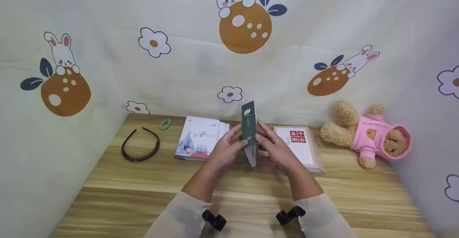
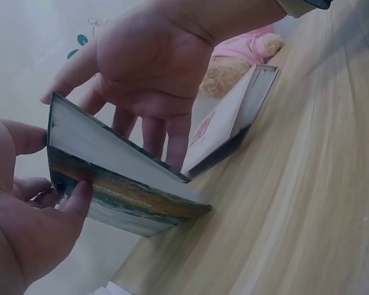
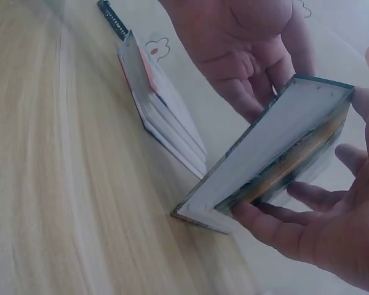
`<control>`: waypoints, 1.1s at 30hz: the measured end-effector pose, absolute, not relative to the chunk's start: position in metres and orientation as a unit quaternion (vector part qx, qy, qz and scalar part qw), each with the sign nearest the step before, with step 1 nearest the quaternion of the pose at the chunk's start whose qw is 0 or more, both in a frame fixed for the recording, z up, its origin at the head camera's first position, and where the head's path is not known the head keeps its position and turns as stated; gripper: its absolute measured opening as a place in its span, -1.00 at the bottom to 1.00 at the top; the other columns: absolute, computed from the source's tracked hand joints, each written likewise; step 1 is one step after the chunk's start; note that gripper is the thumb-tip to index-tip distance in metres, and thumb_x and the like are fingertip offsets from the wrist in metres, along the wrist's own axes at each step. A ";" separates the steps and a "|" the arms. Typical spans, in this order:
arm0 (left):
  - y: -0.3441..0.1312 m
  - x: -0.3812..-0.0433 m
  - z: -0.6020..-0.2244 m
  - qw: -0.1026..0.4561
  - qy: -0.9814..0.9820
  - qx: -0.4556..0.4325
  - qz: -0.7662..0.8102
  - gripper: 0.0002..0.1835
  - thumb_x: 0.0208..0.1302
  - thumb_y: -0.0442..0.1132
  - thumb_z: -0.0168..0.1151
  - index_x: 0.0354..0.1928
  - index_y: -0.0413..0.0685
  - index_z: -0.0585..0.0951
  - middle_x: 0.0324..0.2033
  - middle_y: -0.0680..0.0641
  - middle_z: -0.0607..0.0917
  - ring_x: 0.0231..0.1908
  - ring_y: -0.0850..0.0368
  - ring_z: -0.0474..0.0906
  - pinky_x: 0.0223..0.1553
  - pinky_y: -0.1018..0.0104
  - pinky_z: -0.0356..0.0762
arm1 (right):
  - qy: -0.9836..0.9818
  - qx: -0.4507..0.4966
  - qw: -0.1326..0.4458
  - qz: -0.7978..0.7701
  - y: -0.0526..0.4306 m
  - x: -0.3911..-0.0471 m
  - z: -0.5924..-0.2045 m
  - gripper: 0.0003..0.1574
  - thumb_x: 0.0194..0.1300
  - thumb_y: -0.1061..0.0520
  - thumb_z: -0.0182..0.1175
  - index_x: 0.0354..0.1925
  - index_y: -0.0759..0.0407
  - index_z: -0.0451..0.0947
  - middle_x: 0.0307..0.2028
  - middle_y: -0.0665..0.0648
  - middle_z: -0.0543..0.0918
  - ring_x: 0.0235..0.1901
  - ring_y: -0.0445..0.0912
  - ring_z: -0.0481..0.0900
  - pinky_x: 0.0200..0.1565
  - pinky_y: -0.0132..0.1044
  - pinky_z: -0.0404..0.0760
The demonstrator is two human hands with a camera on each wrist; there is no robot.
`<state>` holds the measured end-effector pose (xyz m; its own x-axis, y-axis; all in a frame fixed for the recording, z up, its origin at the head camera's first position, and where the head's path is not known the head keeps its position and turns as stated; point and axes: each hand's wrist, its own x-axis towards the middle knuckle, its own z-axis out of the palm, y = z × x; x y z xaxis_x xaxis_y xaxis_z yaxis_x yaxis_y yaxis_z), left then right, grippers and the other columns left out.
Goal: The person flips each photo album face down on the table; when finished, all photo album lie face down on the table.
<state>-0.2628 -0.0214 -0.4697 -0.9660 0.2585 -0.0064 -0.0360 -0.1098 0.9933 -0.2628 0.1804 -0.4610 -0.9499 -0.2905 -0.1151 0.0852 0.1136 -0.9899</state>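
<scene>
A dark green hardcover book [image 1: 249,125] is held upright between both hands over the middle of the table, spine toward me, its pale pages showing underneath. My left hand [image 1: 226,147] grips its left cover, thumb on the spine side. The right hand [image 1: 279,151] holds the opposite cover with its thumb near the spine's lower end. In the left wrist view the covers of the book [image 2: 129,153] spread slightly apart at the lower end. The right wrist view shows fingers [image 3: 270,227] against a cover with a brown-gold band.
Left of the hands lies a white book with a tent picture [image 1: 193,141]; to the right, a white book with red characters [image 1: 294,146]. A brown headband [image 1: 140,157] and green hair tie [image 1: 165,124] lie far left. A teddy bear in pink [image 1: 373,134] lies far right. Printed cloth hangs behind.
</scene>
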 end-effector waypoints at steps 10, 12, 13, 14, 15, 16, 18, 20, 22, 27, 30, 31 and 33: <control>-0.023 -0.265 -0.474 0.155 0.618 0.063 0.768 -0.26 0.58 -0.16 0.18 0.70 0.16 0.19 0.71 -0.12 0.13 0.62 -0.16 0.28 0.63 -0.13 0.29 | 0.733 -0.047 0.173 -0.656 0.183 -0.267 -0.466 -0.27 0.65 -0.16 0.04 0.60 -0.71 0.11 0.60 0.17 0.26 0.55 0.46 0.31 0.39 0.47 0.46; -0.023 -0.265 -0.475 0.149 0.625 0.064 0.764 -0.26 0.57 -0.14 0.19 0.70 0.17 0.20 0.71 -0.13 0.15 0.63 -0.16 0.25 0.63 -0.12 0.29 | 0.731 -0.046 0.176 -0.658 0.182 -0.266 -0.466 -0.28 0.66 -0.16 0.01 0.59 -0.72 0.11 0.62 0.18 0.22 0.57 0.48 0.27 0.39 0.47 0.46; -0.023 -0.266 -0.476 0.144 0.630 0.066 0.761 -0.26 0.57 -0.13 0.20 0.70 0.17 0.21 0.70 -0.13 0.16 0.63 -0.16 0.26 0.62 -0.11 0.31 | 0.729 -0.047 0.176 -0.660 0.181 -0.266 -0.466 -0.29 0.66 -0.16 0.00 0.60 -0.72 0.10 0.62 0.18 0.21 0.57 0.48 0.25 0.39 0.47 0.46; -0.024 -0.265 -0.476 0.140 0.636 0.067 0.756 -0.26 0.56 -0.11 0.20 0.69 0.19 0.22 0.70 -0.12 0.17 0.62 -0.16 0.27 0.61 -0.10 0.33 | 0.726 -0.048 0.176 -0.663 0.181 -0.266 -0.466 -0.29 0.67 -0.15 -0.01 0.60 -0.72 0.10 0.62 0.18 0.19 0.57 0.48 0.25 0.39 0.47 0.46; -0.024 -0.266 -0.476 0.137 0.642 0.068 0.751 -0.26 0.55 -0.08 0.21 0.69 0.21 0.23 0.70 -0.11 0.18 0.61 -0.16 0.29 0.60 -0.10 0.35 | 0.724 -0.051 0.176 -0.665 0.180 -0.265 -0.466 -0.29 0.68 -0.13 -0.03 0.61 -0.70 0.09 0.63 0.19 0.19 0.57 0.48 0.26 0.38 0.47 0.47; -0.025 -0.266 -0.477 0.133 0.649 0.070 0.746 -0.26 0.55 -0.06 0.22 0.68 0.23 0.24 0.70 -0.10 0.19 0.60 -0.17 0.31 0.59 -0.12 0.37 | 0.722 -0.055 0.174 -0.667 0.180 -0.265 -0.466 -0.28 0.68 -0.11 -0.04 0.62 -0.66 0.08 0.63 0.19 0.18 0.56 0.46 0.28 0.38 0.47 0.47; -0.026 -0.266 -0.478 0.128 0.668 0.071 0.729 -0.27 0.54 0.02 0.23 0.67 0.29 0.27 0.69 -0.07 0.22 0.62 -0.18 0.29 0.61 -0.17 0.33 | 0.724 -0.062 0.159 -0.669 0.180 -0.265 -0.466 -0.28 0.69 -0.07 -0.04 0.64 -0.57 0.10 0.63 0.17 0.21 0.55 0.38 0.34 0.42 0.43 0.46; -0.027 -0.266 -0.480 0.128 0.682 0.073 0.716 -0.29 0.54 0.09 0.21 0.66 0.34 0.29 0.68 -0.05 0.24 0.65 -0.19 0.22 0.65 -0.23 0.22 | 0.732 -0.067 0.133 -0.665 0.181 -0.266 -0.464 -0.28 0.68 -0.03 0.00 0.66 -0.43 0.16 0.61 0.13 0.27 0.54 0.27 0.40 0.46 0.33 0.48; -0.028 -0.267 -0.482 0.139 0.688 0.073 0.709 -0.29 0.57 0.16 0.16 0.67 0.33 0.27 0.68 -0.06 0.25 0.65 -0.21 0.19 0.66 -0.28 0.15 | 0.742 -0.069 0.095 -0.660 0.183 -0.268 -0.463 -0.28 0.65 0.03 0.09 0.65 -0.24 0.24 0.59 0.13 0.35 0.53 0.18 0.45 0.50 0.21 0.49; -0.027 -0.268 -0.490 0.187 0.673 0.062 0.713 -0.29 0.66 0.17 -0.01 0.70 0.13 0.21 0.57 -0.19 0.40 0.51 -0.16 0.39 0.59 -0.15 0.32 | 0.752 -0.063 0.035 -0.655 0.191 -0.270 -0.459 -0.19 0.51 0.28 0.23 0.63 0.15 0.28 0.60 0.21 0.40 0.58 0.12 0.40 0.50 -0.06 0.49; -0.026 -0.271 -0.491 0.205 0.647 0.051 0.733 -0.29 0.71 0.10 -0.11 0.71 -0.03 0.13 0.54 -0.29 0.40 0.50 -0.16 0.40 0.59 -0.11 0.35 | 0.757 -0.056 0.041 -0.650 0.197 -0.272 -0.458 -0.13 0.48 0.39 0.20 0.65 0.22 0.21 0.64 0.23 0.32 0.63 0.12 0.30 0.52 -0.12 0.43; -0.027 -0.272 -0.491 0.206 0.643 0.044 0.737 -0.29 0.72 0.09 -0.14 0.71 -0.07 0.10 0.55 -0.31 0.39 0.51 -0.18 0.38 0.60 -0.11 0.33 | 0.761 -0.053 0.044 -0.645 0.199 -0.273 -0.457 -0.13 0.47 0.41 0.18 0.65 0.24 0.20 0.64 0.24 0.30 0.63 0.12 0.29 0.53 -0.12 0.42; -0.028 -0.274 -0.491 0.202 0.638 0.032 0.742 -0.27 0.72 0.09 -0.16 0.71 -0.13 0.06 0.58 -0.37 0.32 0.56 -0.24 0.30 0.63 -0.16 0.27 | 0.773 -0.042 0.048 -0.631 0.202 -0.275 -0.459 -0.14 0.46 0.41 0.18 0.64 0.26 0.21 0.64 0.24 0.31 0.64 0.10 0.29 0.56 -0.11 0.39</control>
<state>-0.2737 -0.0276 -0.4907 -0.9166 0.3400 -0.2104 -0.2588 -0.1034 0.9604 -0.2750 0.2020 -0.4588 -0.9918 -0.1261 -0.0219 -0.0039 0.2006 -0.9797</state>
